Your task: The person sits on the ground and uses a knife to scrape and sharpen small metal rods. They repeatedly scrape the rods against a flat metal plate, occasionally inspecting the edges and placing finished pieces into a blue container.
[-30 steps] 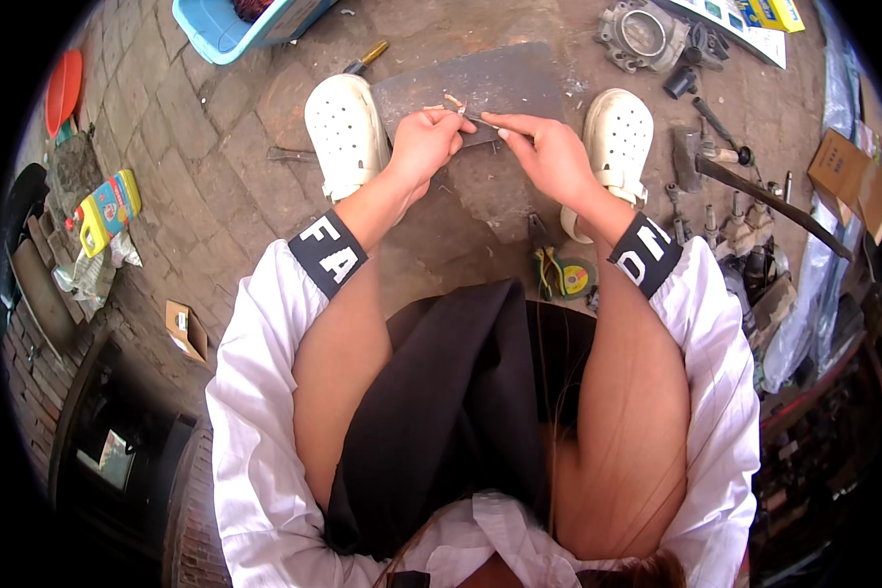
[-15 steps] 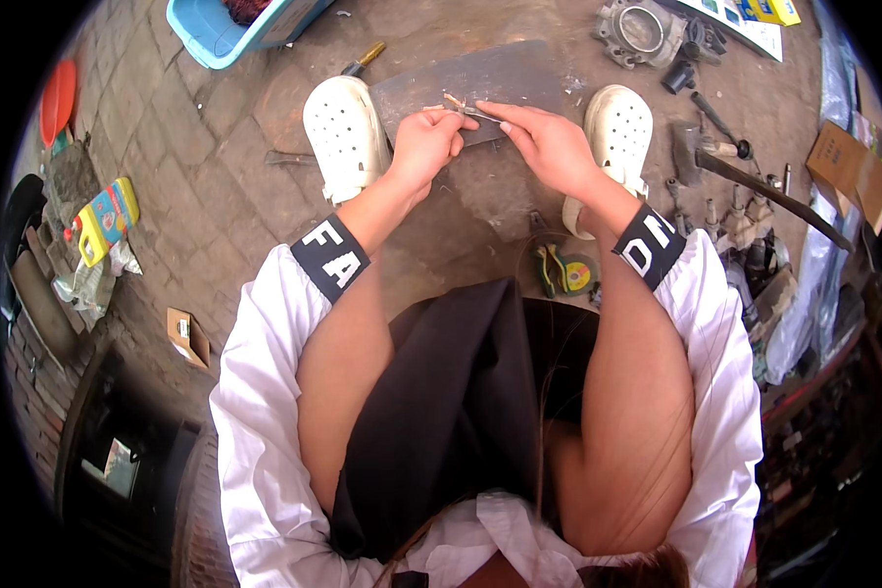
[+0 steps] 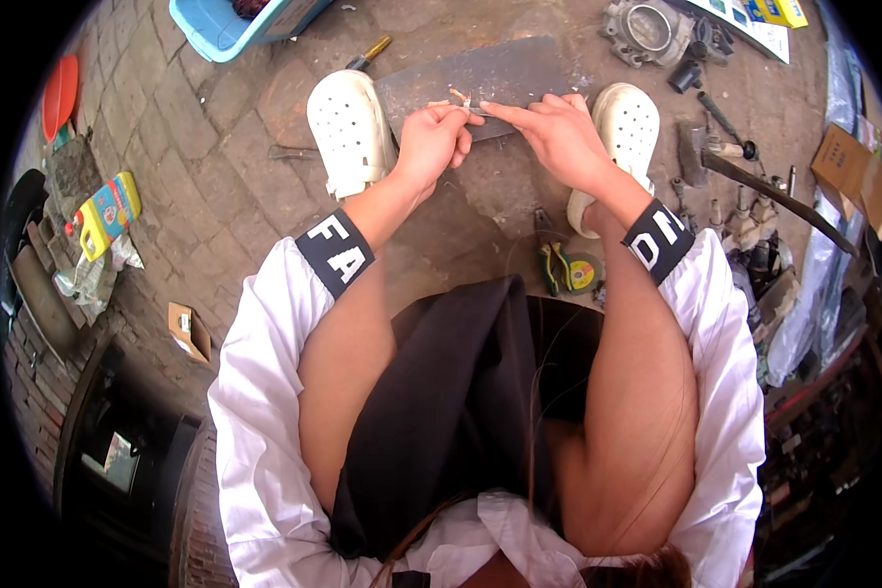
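Between two cream clogs [image 3: 346, 118], a flat dark metal plate [image 3: 519, 73] lies on the paved ground, with the person's two hands above its near edge. The left hand [image 3: 436, 142] has its thumb and forefinger closed in what looks like a pinch on a small pale piece [image 3: 465, 102], which is over the plate, while the right hand [image 3: 563, 137] extends its forefinger toward that piece, the other fingers loosely bent and apparently gripping nothing; whether the fingertip touches it cannot be told. With the piece at the fingertips, the handling seems to be in progress rather than finished; what is already done to it, and how much is left, is too small to make out. Around this, a blue tub [image 3: 235, 44] stands beyond the left clog, and a long-handled hammer [image 3: 693, 155] lies right of the other one, below a round-holed metal casting [image 3: 614, 39]. Pliers [image 3: 556, 267] and a smaller round disc [image 3: 582, 272] lie nearer the person. The clogs flank the plate and probably limit sideways room, the right one just beside the right hand, and the fingers themselves hide part of the piece.
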`<move>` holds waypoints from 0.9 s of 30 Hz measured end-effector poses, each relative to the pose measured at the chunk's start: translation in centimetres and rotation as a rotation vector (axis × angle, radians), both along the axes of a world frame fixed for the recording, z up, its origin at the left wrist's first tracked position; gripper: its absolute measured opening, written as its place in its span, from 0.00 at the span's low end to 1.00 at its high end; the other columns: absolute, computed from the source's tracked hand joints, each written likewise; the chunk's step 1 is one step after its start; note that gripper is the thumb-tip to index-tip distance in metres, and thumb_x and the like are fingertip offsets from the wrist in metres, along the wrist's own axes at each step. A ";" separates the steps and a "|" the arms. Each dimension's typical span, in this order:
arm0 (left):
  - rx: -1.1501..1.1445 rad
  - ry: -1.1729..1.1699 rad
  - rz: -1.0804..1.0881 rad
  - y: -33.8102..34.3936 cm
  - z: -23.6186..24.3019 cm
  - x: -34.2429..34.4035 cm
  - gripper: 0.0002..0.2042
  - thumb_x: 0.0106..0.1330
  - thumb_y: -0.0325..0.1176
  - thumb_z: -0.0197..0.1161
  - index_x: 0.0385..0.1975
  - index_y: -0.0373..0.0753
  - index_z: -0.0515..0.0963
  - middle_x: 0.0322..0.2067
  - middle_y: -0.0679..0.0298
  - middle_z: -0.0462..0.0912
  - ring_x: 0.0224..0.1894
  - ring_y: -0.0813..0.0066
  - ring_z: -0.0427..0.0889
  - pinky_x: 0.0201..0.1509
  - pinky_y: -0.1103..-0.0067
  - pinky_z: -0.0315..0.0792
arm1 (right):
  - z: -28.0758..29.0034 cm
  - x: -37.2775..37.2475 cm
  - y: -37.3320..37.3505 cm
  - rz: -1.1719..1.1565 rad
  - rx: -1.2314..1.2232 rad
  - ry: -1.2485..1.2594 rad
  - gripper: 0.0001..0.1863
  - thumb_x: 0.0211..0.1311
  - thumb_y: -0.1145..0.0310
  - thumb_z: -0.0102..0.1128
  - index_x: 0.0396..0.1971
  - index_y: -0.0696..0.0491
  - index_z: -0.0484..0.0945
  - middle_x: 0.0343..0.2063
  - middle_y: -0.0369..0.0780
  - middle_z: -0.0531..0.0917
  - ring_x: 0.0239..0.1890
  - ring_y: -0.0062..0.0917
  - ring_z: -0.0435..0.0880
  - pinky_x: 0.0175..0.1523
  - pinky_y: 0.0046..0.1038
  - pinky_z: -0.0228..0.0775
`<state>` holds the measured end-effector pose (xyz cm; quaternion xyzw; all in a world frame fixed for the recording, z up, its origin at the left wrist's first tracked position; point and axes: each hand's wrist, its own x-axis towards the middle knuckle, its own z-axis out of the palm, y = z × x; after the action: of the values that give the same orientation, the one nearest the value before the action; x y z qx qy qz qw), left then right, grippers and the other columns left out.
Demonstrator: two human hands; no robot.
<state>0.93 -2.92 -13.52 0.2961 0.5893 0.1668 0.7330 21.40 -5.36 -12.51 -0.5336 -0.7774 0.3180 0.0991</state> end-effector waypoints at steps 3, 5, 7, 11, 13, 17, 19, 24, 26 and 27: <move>0.007 0.005 -0.008 0.0 -0.1 0.0 0.11 0.68 0.31 0.50 0.31 0.32 0.79 0.14 0.68 0.72 0.14 0.82 0.67 0.19 0.83 0.61 | -0.3 -0.1 -0.1 -0.003 0.004 0.026 0.25 0.61 0.75 0.52 0.56 0.35 0.75 0.20 0.35 0.76 0.31 0.28 0.72 0.48 0.28 0.57; 0.008 0.008 -0.001 -0.1 -0.2 0.1 0.11 0.68 0.31 0.50 0.31 0.32 0.79 0.14 0.68 0.73 0.15 0.82 0.68 0.20 0.83 0.62 | -0.4 0.0 -0.1 -0.009 0.004 0.039 0.25 0.60 0.75 0.52 0.56 0.35 0.75 0.20 0.35 0.77 0.31 0.28 0.72 0.48 0.28 0.57; 0.002 0.013 0.020 -0.2 -0.3 0.2 0.11 0.68 0.31 0.50 0.31 0.32 0.79 0.15 0.67 0.74 0.15 0.82 0.69 0.21 0.83 0.63 | -0.4 0.0 -0.1 -0.012 0.001 0.047 0.25 0.60 0.75 0.52 0.56 0.35 0.75 0.20 0.35 0.77 0.31 0.28 0.72 0.48 0.28 0.57; -0.011 0.002 0.046 -0.3 -0.2 0.4 0.10 0.67 0.30 0.50 0.31 0.32 0.78 0.15 0.67 0.74 0.16 0.81 0.70 0.22 0.82 0.64 | -0.3 -0.1 0.0 -0.012 -0.008 0.039 0.25 0.60 0.75 0.52 0.56 0.35 0.75 0.21 0.35 0.77 0.32 0.28 0.72 0.48 0.28 0.57; -0.020 0.005 0.048 -0.2 0.0 0.4 0.10 0.66 0.29 0.49 0.31 0.32 0.78 0.16 0.67 0.74 0.16 0.81 0.70 0.22 0.82 0.65 | -0.2 -0.1 0.0 -0.006 -0.021 0.023 0.25 0.60 0.75 0.52 0.56 0.35 0.75 0.21 0.35 0.78 0.32 0.28 0.72 0.48 0.29 0.57; -0.025 0.029 0.055 -0.1 0.1 0.6 0.10 0.66 0.29 0.49 0.30 0.32 0.78 0.16 0.66 0.75 0.16 0.80 0.70 0.22 0.82 0.64 | -0.3 -0.3 -0.1 -0.016 -0.019 0.011 0.25 0.60 0.75 0.52 0.56 0.35 0.75 0.21 0.35 0.78 0.32 0.28 0.73 0.48 0.29 0.57; -0.024 0.033 0.056 -0.2 0.0 0.7 0.10 0.65 0.29 0.50 0.30 0.32 0.77 0.16 0.66 0.75 0.17 0.80 0.71 0.22 0.82 0.64 | -0.3 -0.4 -0.3 -0.018 -0.008 -0.006 0.25 0.60 0.75 0.52 0.55 0.34 0.75 0.21 0.35 0.78 0.32 0.28 0.73 0.47 0.29 0.57; -0.011 0.041 0.061 -0.1 -0.1 0.6 0.09 0.65 0.29 0.50 0.29 0.32 0.77 0.16 0.66 0.75 0.17 0.80 0.70 0.22 0.82 0.64 | -0.8 -0.6 -0.4 -0.037 0.041 -0.020 0.24 0.61 0.74 0.54 0.55 0.35 0.76 0.19 0.35 0.77 0.29 0.27 0.71 0.44 0.28 0.57; -0.015 0.042 0.072 -0.1 -0.1 0.7 0.09 0.65 0.28 0.49 0.28 0.32 0.77 0.17 0.65 0.75 0.17 0.79 0.71 0.22 0.82 0.65 | -0.7 -0.5 -0.4 -0.033 0.010 0.007 0.23 0.61 0.74 0.53 0.55 0.35 0.76 0.19 0.35 0.76 0.29 0.27 0.71 0.45 0.28 0.57; -0.017 0.038 0.079 -0.2 0.0 0.8 0.10 0.65 0.27 0.49 0.28 0.32 0.77 0.17 0.65 0.75 0.17 0.79 0.71 0.21 0.82 0.65 | -0.6 -0.2 -0.4 -0.027 -0.016 0.024 0.23 0.61 0.74 0.53 0.54 0.36 0.76 0.18 0.36 0.76 0.29 0.28 0.71 0.46 0.28 0.57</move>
<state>1.76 -3.09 -13.55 0.2697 0.6157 0.1849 0.7169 21.25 -5.76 -13.13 -0.5412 -0.7662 0.3291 0.1084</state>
